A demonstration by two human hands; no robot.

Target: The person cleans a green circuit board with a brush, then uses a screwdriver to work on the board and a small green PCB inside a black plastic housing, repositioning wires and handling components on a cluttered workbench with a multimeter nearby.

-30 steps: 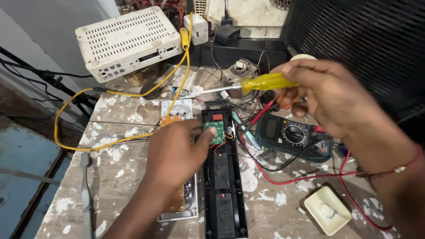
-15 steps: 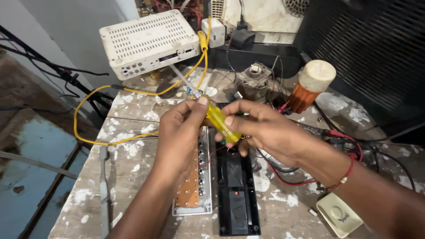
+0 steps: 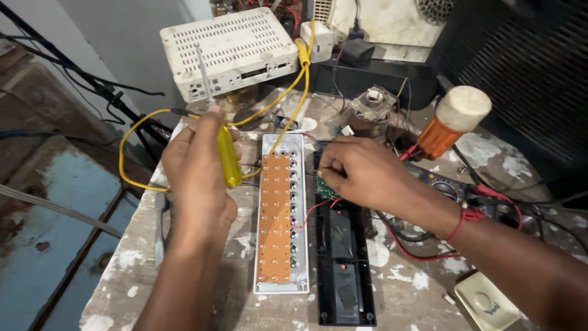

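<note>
Left hand [image 3: 196, 168] grips yellow screwdriver [image 3: 228, 156]; right hand [image 3: 361, 175] pinches green circuit board [image 3: 327, 189], mostly hidden

A yellow-handled screwdriver [image 3: 226, 153] stands nearly upright in a closed fist, its thin metal shaft pointing to 12 o'clock, tip up against the white vented box behind. At about 3 o'clock from it, past the long white panel, a small green circuit board [image 3: 327, 189] sits at the top end of a long black housing [image 3: 343, 257], pinched under fingertips and partly hidden. The housing lies flat and open on the bench, running from 12 to 6 o'clock, with red wires trailing off the board.
</note>
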